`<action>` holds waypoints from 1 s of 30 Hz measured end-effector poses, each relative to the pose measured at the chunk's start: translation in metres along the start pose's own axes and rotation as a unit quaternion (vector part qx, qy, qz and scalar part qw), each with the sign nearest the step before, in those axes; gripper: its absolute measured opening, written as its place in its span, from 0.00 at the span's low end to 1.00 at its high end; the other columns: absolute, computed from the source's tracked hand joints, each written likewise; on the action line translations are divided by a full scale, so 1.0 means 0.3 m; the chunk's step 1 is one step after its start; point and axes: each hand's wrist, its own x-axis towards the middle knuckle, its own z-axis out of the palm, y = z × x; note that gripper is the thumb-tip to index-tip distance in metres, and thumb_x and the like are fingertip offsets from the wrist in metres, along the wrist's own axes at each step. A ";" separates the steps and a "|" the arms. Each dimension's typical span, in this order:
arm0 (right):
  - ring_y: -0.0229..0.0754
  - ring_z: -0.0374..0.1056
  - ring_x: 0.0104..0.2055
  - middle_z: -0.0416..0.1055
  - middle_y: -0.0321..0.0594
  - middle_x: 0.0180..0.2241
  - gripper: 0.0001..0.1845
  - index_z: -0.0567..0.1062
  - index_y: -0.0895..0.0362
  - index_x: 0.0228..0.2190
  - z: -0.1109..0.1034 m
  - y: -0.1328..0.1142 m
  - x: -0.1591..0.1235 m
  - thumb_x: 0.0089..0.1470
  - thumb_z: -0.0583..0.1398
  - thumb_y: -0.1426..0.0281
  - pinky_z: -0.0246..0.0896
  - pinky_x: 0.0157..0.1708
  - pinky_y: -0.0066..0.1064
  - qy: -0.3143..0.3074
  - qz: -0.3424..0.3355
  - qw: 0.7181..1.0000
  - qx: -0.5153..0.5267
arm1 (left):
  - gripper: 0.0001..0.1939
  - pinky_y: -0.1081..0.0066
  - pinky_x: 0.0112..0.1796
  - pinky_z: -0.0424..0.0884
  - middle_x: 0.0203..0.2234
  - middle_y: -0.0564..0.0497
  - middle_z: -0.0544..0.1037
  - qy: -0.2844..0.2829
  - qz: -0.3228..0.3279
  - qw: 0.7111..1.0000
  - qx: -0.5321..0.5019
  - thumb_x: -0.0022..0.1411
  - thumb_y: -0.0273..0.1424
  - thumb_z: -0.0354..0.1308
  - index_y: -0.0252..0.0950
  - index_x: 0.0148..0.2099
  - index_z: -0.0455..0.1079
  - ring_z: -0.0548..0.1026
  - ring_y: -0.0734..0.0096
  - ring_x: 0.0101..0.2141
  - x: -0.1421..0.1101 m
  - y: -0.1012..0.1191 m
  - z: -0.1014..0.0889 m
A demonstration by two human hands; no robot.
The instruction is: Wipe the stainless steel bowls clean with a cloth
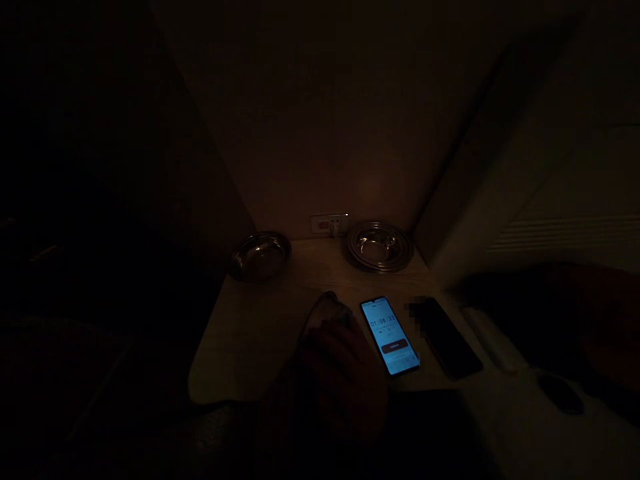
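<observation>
The scene is very dark. My right hand (347, 373) is closed, its fingers folded over a greyish thing with a rounded tip (327, 305), perhaps cloth, which I cannot make out for sure. This is above the front middle of a small wooden table (240, 333). A dark shape at the lower left of that hand may be my left hand (283, 400); its fingers are lost in shadow. Just right of my hands lies a lit phone (390, 337) showing a timer at about 01:08:33.
Shiny metal dishes stand at the back: a bowl (261, 257) on the left and stacked round plates (380, 248) on the right. Between them is a wall socket (329, 225). A dark phone-like slab (450, 340) lies right of the lit phone. A dark oval object (560, 393) sits farther right.
</observation>
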 end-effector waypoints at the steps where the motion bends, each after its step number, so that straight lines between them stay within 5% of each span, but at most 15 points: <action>1: 0.47 0.62 0.55 0.71 0.43 0.48 0.18 0.72 0.55 0.46 0.002 0.023 0.010 0.57 0.49 0.71 0.52 0.58 0.50 0.002 0.019 1.000 0.012 | 0.16 0.60 0.45 0.69 0.48 0.44 0.70 0.000 0.001 1.000 -0.002 0.65 0.36 0.50 0.36 0.51 0.67 0.71 0.66 0.45 0.000 0.001 0.002; 6: 0.44 0.67 0.50 0.72 0.45 0.46 0.18 0.72 0.55 0.45 0.004 0.091 0.026 0.56 0.49 0.75 0.63 0.51 0.44 0.026 0.114 0.992 0.055 | 0.16 0.61 0.44 0.70 0.47 0.45 0.71 0.009 0.007 1.000 -0.006 0.64 0.37 0.50 0.35 0.50 0.67 0.71 0.66 0.44 -0.004 0.003 0.007; 11: 0.49 0.60 0.57 0.70 0.45 0.48 0.21 0.70 0.55 0.49 -0.024 0.084 -0.022 0.54 0.52 0.72 0.58 0.54 0.50 -0.001 -0.033 0.998 0.060 | 0.16 0.61 0.44 0.70 0.46 0.45 0.72 0.011 0.001 1.000 -0.006 0.64 0.38 0.50 0.35 0.49 0.68 0.72 0.66 0.43 -0.012 0.008 0.021; 17: 0.45 0.66 0.51 0.72 0.46 0.46 0.19 0.71 0.56 0.47 -0.020 0.119 -0.005 0.55 0.49 0.76 0.61 0.53 0.45 0.023 0.084 0.994 0.064 | 0.16 0.60 0.44 0.70 0.45 0.45 0.72 0.014 0.001 1.000 -0.015 0.64 0.38 0.50 0.33 0.49 0.68 0.72 0.67 0.43 0.007 0.030 0.026; 22: 0.49 0.61 0.56 0.72 0.45 0.47 0.18 0.71 0.56 0.46 -0.023 0.089 -0.020 0.54 0.52 0.72 0.56 0.55 0.50 0.006 -0.052 0.996 0.076 | 0.16 0.62 0.42 0.71 0.44 0.45 0.72 0.009 -0.005 1.000 -0.019 0.64 0.38 0.50 0.33 0.49 0.68 0.73 0.68 0.41 0.006 0.033 0.034; 27: 0.43 0.68 0.50 0.73 0.45 0.45 0.17 0.72 0.55 0.43 0.000 0.141 0.012 0.56 0.49 0.76 0.61 0.52 0.45 0.041 0.104 0.989 0.093 | 0.16 0.62 0.41 0.71 0.44 0.46 0.72 0.017 -0.003 1.000 -0.024 0.64 0.37 0.51 0.33 0.49 0.68 0.73 0.67 0.41 0.018 0.038 0.044; 30: 0.46 0.63 0.55 0.70 0.47 0.49 0.19 0.70 0.56 0.47 -0.002 0.107 -0.007 0.56 0.50 0.76 0.59 0.54 0.48 0.024 0.078 0.994 0.073 | 0.16 0.63 0.41 0.71 0.43 0.46 0.72 0.024 -0.002 0.999 -0.022 0.64 0.37 0.50 0.33 0.48 0.68 0.73 0.68 0.41 0.022 0.046 0.039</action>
